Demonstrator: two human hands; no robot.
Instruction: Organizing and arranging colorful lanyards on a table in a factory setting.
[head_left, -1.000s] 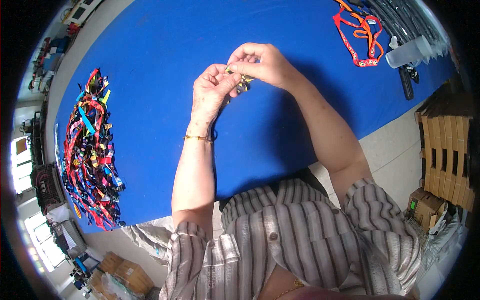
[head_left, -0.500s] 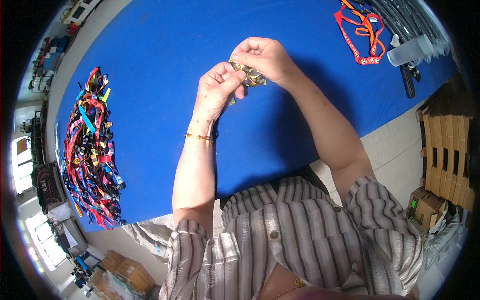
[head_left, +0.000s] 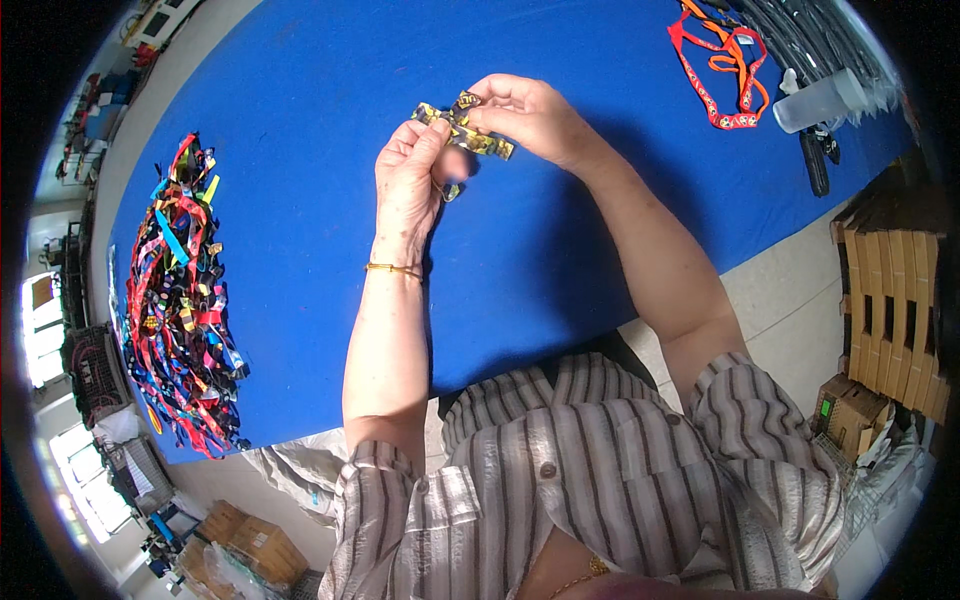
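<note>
Between my two hands is a black-and-yellow patterned ribbon (head_left: 484, 143), its folded ends sticking out in several directions. My left hand (head_left: 408, 165) pinches its middle between thumb and fingers, and a small loop of the same pattern hangs below that thumb. At the upper end of the ribbon, my right hand (head_left: 524, 115) is closed, thumb and forefinger gripping it. Both hands are above the blue cloth (head_left: 520, 280) of the table. Part of the ribbon is hidden behind my fingers.
A long heap of multicoloured straps (head_left: 185, 300) lies along the table's left side. At the far right are a red-and-orange harness (head_left: 738, 120), a translucent plastic cup (head_left: 820, 102) on its side, and a bundle of black straps (head_left: 815, 40). Stacked cardboard (head_left: 890, 310) stands beyond the right edge.
The left hand has moved slightly left, away from the right hand. The ribbon, bunched together before, is now spread out with its ends showing. The right hand has barely moved.
</note>
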